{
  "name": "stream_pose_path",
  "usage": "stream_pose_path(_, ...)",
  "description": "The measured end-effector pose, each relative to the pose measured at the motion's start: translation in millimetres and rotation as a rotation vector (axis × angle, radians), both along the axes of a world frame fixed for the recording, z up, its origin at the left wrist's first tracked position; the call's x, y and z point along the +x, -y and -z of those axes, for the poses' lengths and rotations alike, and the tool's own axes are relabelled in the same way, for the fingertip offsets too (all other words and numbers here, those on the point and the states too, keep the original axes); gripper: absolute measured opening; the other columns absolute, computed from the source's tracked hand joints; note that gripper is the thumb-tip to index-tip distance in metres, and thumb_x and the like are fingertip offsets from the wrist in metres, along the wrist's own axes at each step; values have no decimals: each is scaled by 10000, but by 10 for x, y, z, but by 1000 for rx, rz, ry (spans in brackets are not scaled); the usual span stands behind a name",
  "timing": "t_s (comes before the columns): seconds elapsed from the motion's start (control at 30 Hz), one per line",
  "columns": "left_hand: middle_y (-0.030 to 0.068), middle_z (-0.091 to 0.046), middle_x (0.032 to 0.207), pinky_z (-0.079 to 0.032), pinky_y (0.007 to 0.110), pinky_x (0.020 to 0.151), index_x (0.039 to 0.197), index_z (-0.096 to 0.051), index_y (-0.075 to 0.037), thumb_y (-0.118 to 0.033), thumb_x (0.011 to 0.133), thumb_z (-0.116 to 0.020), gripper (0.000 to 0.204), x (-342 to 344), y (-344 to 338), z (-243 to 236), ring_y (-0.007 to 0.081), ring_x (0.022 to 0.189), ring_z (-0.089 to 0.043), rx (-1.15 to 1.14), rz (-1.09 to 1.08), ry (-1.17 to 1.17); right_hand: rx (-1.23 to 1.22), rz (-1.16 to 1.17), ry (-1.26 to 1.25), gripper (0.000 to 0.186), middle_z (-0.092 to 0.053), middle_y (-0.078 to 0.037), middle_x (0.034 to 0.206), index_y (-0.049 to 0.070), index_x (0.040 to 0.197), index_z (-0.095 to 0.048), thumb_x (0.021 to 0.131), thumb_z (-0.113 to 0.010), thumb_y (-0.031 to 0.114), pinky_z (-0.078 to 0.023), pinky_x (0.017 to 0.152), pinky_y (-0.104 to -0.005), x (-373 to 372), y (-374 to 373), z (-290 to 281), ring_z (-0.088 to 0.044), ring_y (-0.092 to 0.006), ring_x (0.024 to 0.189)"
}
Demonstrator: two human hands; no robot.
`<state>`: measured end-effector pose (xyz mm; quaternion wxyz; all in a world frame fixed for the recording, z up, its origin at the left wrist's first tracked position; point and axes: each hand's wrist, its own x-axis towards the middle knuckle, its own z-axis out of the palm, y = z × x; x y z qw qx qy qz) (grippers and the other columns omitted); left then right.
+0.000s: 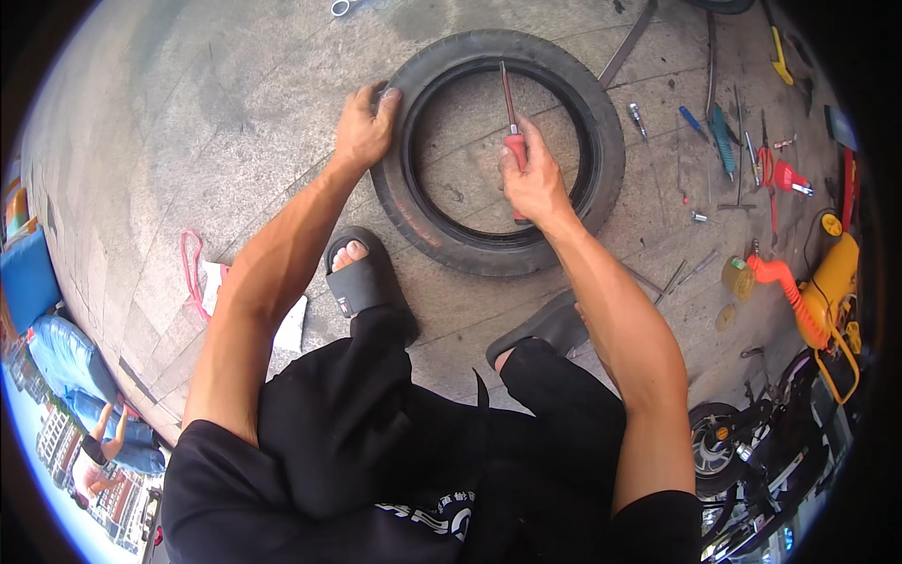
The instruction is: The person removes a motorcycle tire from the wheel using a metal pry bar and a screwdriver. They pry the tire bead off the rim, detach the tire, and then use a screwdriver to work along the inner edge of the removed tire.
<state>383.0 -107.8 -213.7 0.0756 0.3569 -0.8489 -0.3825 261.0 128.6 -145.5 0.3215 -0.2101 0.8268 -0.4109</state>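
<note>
A black rubber tyre (606, 141) lies flat on the paved ground in front of my feet, with no wheel rim inside it. On its left outer edge my left hand (365, 132) is closed, thumb over the sidewall and the other fingers curled partly out of sight. My right hand (537, 186) is wrapped round the red handle of a screwdriver (516, 147) above the tyre's opening. The screwdriver's metal shaft points away from me, its tip near the far inner edge of the tyre. Whether the tip touches the rubber I cannot tell.
Several hand tools lie to the right, among them a blue-handled tool (692, 120), a teal-handled tool (723, 141) and a yellow-handled tool (780, 58). An orange coiled hose (787, 282) and yellow machine (838, 282) stand farther right. A pink cord (191, 273) lies left; a person (99, 461) is at lower left.
</note>
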Motion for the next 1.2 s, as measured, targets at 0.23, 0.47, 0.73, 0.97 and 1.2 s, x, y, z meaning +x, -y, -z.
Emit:
stream_pose_path(0.23, 259, -567, 1241, -438, 435, 1002, 1309, -563, -41, -435, 951, -564, 533, 13, 14, 6, 382, 1146, -566, 99, 15, -70, 3, 277, 83, 525, -672, -165, 1016, 137, 1482, -389, 978, -521, 205, -521, 855, -406, 389, 299, 206, -677, -317, 929)
stream_pose_path(0.47, 264, -572, 1237, -419, 431, 1024, 1314, -561, -30, -422, 954, -563, 532, -12, 7, 6, 389, 1168, -554, 110, 26, -87, 30, 221, 58, 535, -689, -156, 961, 123, 1454, -442, 941, -571, 199, -529, 837, -390, 265, 301, 191, -687, -292, 896)
stream_pose_path(0.73, 259, -583, 1226, -420, 428, 1021, 1296, -582, -30, -429, 959, -554, 523, -6, -15, 3, 397, 1174, -550, 138, 12, -107, 23, 177, -3, 538, -692, -203, 997, 105, 1450, -447, 930, -568, 169, -530, 860, -401, 541, 541, 57, -688, -340, 934)
stream_pose_path(0.97, 255, -578, 1254, -415, 419, 1033, 1311, -572, -34, -413, 968, -541, 512, 1, -27, 50, 387, 1193, -547, 144, -3, -122, 80, 128, -40, 561, -691, -191, 1031, 113, 1473, -413, 934, -561, 164, -536, 849, -412, 398, 367, 30, -690, -352, 930)
stream_pose_path(1.2, 219, -576, 1322, -374, 370, 1080, 1334, -556, -23, -395, 997, -515, 503, -5, -37, 36, 322, 1272, -519, 139, -13, -94, -76, 278, 281, 540, -672, -193, 1014, 26, 1458, -410, 949, -533, 159, -522, 838, -347, 525, 599, 172, -672, -271, 906)
